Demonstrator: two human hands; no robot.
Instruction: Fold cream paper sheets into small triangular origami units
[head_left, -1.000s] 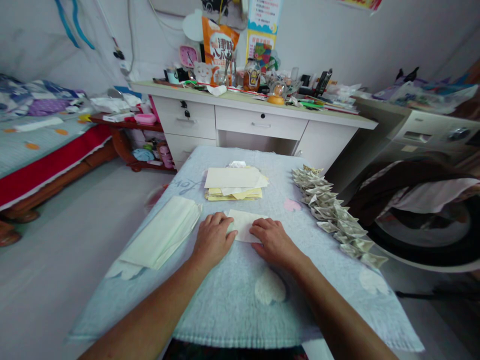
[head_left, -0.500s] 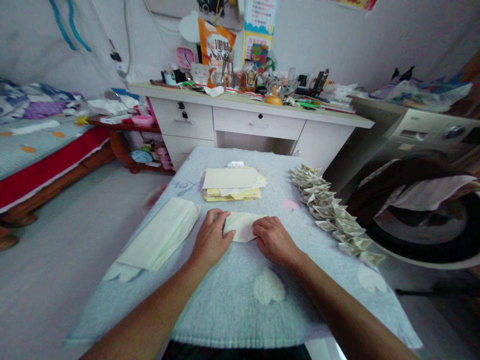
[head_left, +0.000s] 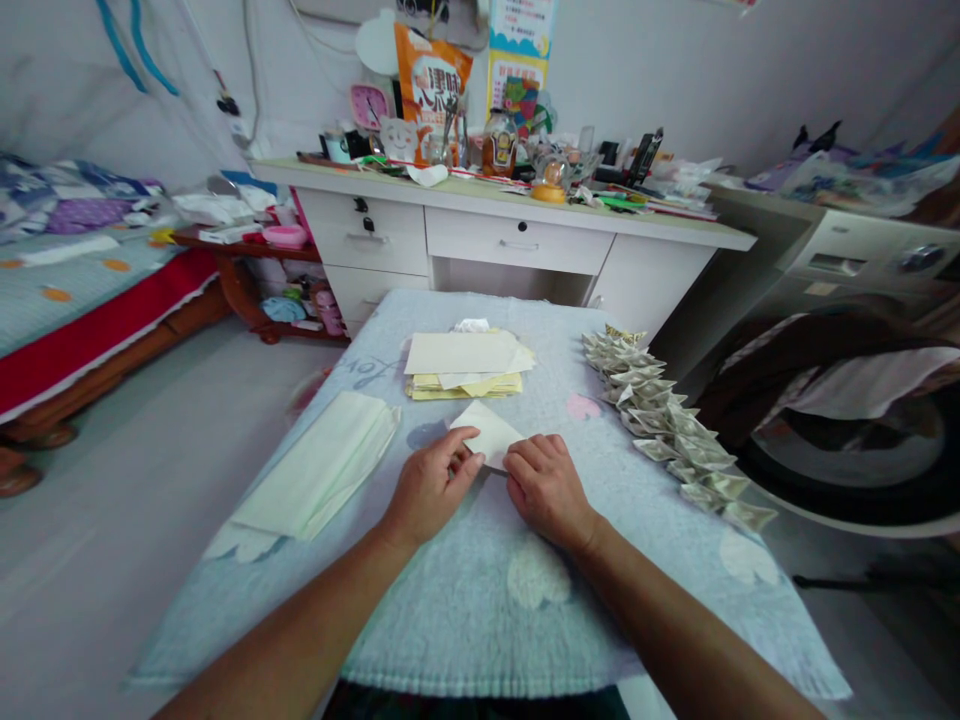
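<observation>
A small white sheet of paper lies tilted on the cloth-covered table between my two hands, one corner pointing away from me. My left hand pinches its left side between thumb and fingers. At the lower right edge, my right hand has its fingers curled over the paper and pressed on it. Just beyond is a stack of cream and yellow paper. To the left lies a thick pile of long pale sheets. Several folded paper pieces with pointed tips stand nested in a row on the right.
The light blue tablecloth has pale heart prints. Behind it stands a white desk crowded with jars, a clock and a snack bag. A bed is at the left, and a washing machine with its door open at the right.
The paper's left part has been folded or turned, so a wide strip now shows as a pointed shape. My left hand has moved right, closer to my right hand.
</observation>
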